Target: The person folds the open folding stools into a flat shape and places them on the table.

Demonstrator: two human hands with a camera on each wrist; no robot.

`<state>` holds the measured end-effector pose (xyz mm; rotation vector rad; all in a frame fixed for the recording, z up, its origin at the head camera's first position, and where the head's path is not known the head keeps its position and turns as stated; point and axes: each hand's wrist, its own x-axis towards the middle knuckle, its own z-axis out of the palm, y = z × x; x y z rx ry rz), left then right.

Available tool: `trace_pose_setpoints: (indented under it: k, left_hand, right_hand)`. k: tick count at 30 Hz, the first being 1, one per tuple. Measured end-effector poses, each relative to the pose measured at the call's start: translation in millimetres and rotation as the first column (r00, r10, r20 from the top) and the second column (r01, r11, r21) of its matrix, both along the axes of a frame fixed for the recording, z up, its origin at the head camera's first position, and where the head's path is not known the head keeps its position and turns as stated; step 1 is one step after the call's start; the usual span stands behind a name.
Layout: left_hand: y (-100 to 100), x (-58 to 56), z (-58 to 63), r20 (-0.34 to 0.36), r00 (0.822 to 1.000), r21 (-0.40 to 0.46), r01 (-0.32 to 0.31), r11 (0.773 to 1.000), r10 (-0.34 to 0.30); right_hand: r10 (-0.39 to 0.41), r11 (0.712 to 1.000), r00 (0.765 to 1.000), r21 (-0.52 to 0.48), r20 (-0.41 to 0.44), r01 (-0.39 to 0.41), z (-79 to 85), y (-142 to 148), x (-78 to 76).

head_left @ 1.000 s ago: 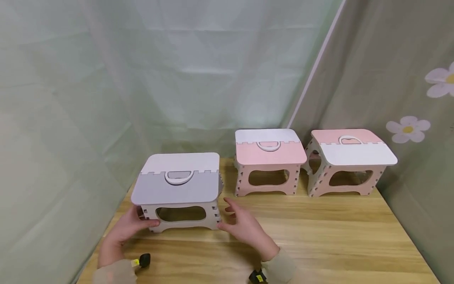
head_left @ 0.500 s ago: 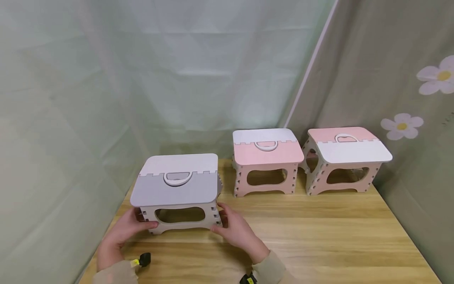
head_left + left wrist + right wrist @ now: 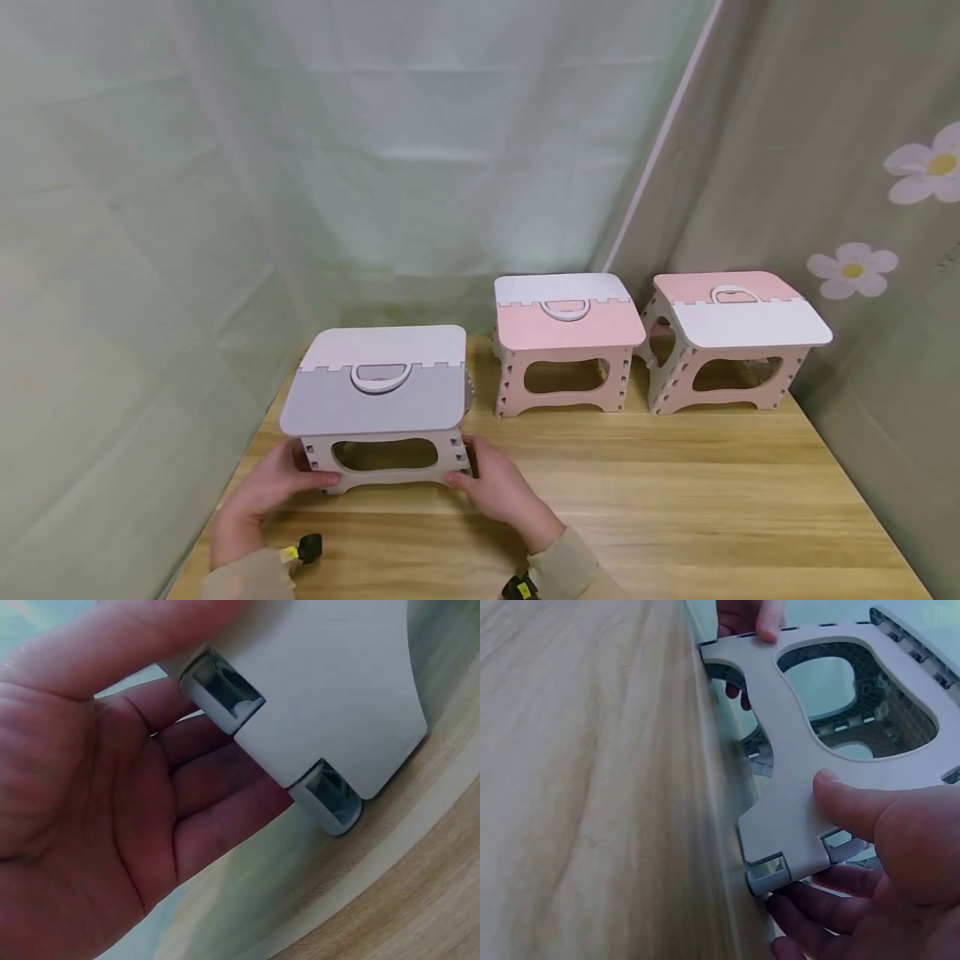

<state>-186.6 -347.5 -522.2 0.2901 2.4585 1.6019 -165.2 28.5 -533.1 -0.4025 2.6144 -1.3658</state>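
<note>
A grey-and-white folding step stool (image 3: 375,404) stands unfolded at the left of the wooden table, its white handle in the middle of the top. My left hand (image 3: 273,483) grips its left front leg, thumb on the front panel and fingers behind. On the opposite side my right hand (image 3: 502,487) holds the right front leg the same way. In the left wrist view the fingers of the left hand (image 3: 97,772) pass behind the leg's hinged edge. The right wrist view has the thumb of the right hand (image 3: 900,840) flat on the panel.
Two more folding stools stand at the back: a pink one with a white rear half (image 3: 566,329), and a white-and-pink one (image 3: 738,325) to its right. A pale curtain (image 3: 450,167) hangs behind the wooden table (image 3: 675,500), and a flowered curtain (image 3: 885,358) borders its right.
My right hand has moved left and closed onto the stool's right front leg. The left hand keeps its hold. The stool has barely shifted.
</note>
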Motion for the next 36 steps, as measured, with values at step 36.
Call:
trace_pose_setpoints:
  k: [36]
  left_hand:
    - [-5.7,-0.4,-11.4,0.076,0.997,-0.079,0.014,0.997,-0.008]
  right_hand:
    - [0.027,0.999,0.999,0.029,-0.026,-0.026,-2.2,5.6,-3.4]
